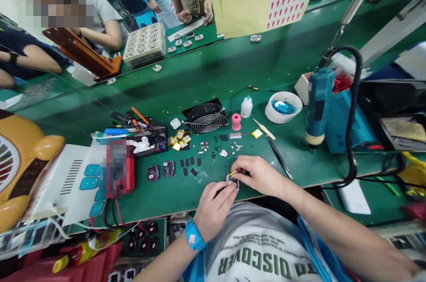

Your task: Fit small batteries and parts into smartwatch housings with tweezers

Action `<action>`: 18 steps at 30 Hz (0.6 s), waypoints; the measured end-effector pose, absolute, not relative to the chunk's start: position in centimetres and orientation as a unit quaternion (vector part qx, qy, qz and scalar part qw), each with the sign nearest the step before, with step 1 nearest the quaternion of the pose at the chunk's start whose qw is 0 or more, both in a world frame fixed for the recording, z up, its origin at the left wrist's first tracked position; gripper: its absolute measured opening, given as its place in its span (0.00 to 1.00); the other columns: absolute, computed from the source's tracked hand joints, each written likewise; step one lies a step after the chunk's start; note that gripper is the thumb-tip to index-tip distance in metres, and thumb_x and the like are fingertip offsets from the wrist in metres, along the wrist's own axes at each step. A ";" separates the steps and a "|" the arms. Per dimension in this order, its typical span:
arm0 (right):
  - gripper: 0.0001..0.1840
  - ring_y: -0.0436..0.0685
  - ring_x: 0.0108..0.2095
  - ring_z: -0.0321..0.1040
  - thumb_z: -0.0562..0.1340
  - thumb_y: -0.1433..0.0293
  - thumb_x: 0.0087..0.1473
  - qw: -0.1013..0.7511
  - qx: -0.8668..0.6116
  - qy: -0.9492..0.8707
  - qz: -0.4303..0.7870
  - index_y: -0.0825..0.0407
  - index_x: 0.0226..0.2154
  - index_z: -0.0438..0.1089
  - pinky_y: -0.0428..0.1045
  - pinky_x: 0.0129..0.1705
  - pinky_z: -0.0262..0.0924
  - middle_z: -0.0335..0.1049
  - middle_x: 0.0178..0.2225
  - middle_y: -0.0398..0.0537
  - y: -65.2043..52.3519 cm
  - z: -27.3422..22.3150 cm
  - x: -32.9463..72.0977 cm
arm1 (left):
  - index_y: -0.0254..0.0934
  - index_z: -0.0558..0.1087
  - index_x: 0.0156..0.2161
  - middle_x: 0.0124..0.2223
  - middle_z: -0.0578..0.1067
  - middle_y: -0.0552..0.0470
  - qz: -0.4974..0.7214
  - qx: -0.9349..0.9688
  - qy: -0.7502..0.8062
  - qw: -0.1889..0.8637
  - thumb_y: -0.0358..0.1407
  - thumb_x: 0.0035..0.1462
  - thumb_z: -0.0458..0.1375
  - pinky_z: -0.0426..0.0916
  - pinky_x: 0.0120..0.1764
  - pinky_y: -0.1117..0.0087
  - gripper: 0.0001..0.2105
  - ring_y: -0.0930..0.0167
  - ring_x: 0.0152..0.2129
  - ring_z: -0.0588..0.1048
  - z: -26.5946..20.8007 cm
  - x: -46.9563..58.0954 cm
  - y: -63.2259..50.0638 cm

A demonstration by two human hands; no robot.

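My left hand [214,206], with a blue wrist strap, holds a small square device [233,181] at the near edge of the green bench [199,78]. My right hand [258,174] pinches a thin yellow-tipped tool [232,172] whose tip rests on that device. Both hands meet over it just above my lap. Two small dark watch-like bodies [160,171] lie to the left, with several black pads and tiny parts scattered behind the hands.
Behind stand a small black fan [205,118], a pink spool [236,121], a white glue bottle [246,107], a white bowl [283,107], tweezers [278,156]. A blue hot-air tool [318,104] hangs right. A red meter [120,174] sits left. Other people work across the bench.
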State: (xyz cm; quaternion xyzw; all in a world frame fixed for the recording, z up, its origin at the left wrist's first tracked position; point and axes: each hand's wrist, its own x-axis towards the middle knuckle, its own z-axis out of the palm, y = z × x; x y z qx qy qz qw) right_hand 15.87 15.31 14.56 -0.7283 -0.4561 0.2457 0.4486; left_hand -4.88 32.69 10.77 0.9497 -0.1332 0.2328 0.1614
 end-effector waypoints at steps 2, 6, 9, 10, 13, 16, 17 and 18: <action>0.14 0.59 0.34 0.81 0.74 0.82 0.69 0.450 -0.730 -0.453 0.244 0.47 0.38 0.85 0.52 0.42 0.79 0.87 0.37 0.45 15.3 14.6 15.8 | 0.45 0.89 0.71 0.58 0.97 0.47 0.230 0.952 -0.142 0.145 0.23 0.81 0.64 0.93 0.55 0.58 0.23 0.58 0.52 0.94 10.6 -5.1 33.0; 0.13 0.60 0.34 0.81 0.75 0.81 0.69 0.453 -0.732 -0.449 0.240 0.46 0.37 0.85 0.52 0.41 0.80 0.86 0.36 0.44 15.2 14.5 15.7 | 0.49 0.89 0.71 0.61 0.97 0.48 0.204 0.961 -0.151 0.111 0.23 0.79 0.61 0.93 0.55 0.57 0.28 0.57 0.54 0.92 10.4 -5.4 32.9; 0.12 0.59 0.34 0.81 0.75 0.79 0.70 0.455 -0.730 -0.451 0.236 0.45 0.39 0.85 0.52 0.42 0.81 0.86 0.36 0.44 15.0 14.3 15.7 | 0.48 0.91 0.68 0.61 0.97 0.46 0.192 0.969 -0.129 0.086 0.20 0.74 0.62 0.93 0.55 0.55 0.28 0.56 0.54 0.92 10.4 -5.8 32.0; 0.12 0.58 0.34 0.81 0.74 0.79 0.71 0.456 -0.729 -0.452 0.235 0.45 0.39 0.85 0.52 0.43 0.81 0.86 0.36 0.43 14.9 14.1 15.6 | 0.47 0.91 0.67 0.61 0.97 0.46 0.191 0.971 -0.118 0.081 0.20 0.73 0.62 0.92 0.55 0.54 0.28 0.55 0.54 0.91 10.5 -5.9 31.7; 0.11 0.57 0.35 0.81 0.73 0.78 0.73 0.458 -0.726 -0.459 0.229 0.45 0.40 0.84 0.51 0.44 0.81 0.86 0.37 0.43 14.8 13.7 15.6 | 0.45 0.90 0.68 0.62 0.96 0.45 0.181 0.976 -0.087 0.084 0.19 0.70 0.62 0.92 0.56 0.54 0.29 0.54 0.56 0.91 10.7 -6.0 30.9; 0.09 0.58 0.36 0.82 0.71 0.76 0.75 0.459 -0.725 -0.465 0.219 0.46 0.41 0.83 0.52 0.44 0.81 0.85 0.38 0.43 14.7 13.5 15.5 | 0.46 0.87 0.69 0.63 0.95 0.45 0.185 0.973 -0.060 0.123 0.19 0.69 0.64 0.92 0.57 0.53 0.30 0.55 0.59 0.91 11.0 -5.9 30.7; 0.09 0.58 0.36 0.82 0.71 0.75 0.76 0.459 -0.725 -0.467 0.215 0.46 0.42 0.83 0.52 0.43 0.81 0.85 0.38 0.44 14.6 13.5 15.4 | 0.46 0.86 0.68 0.63 0.95 0.45 0.193 0.969 -0.050 0.143 0.20 0.70 0.64 0.92 0.57 0.53 0.28 0.55 0.59 0.92 11.1 -5.8 30.7; 0.09 0.59 0.36 0.82 0.70 0.75 0.76 0.458 -0.725 -0.469 0.212 0.45 0.42 0.83 0.52 0.43 0.82 0.85 0.38 0.44 14.6 13.5 15.4 | 0.47 0.86 0.66 0.63 0.95 0.45 0.205 0.964 -0.039 0.165 0.20 0.71 0.64 0.92 0.57 0.53 0.26 0.56 0.58 0.92 11.2 -5.8 30.6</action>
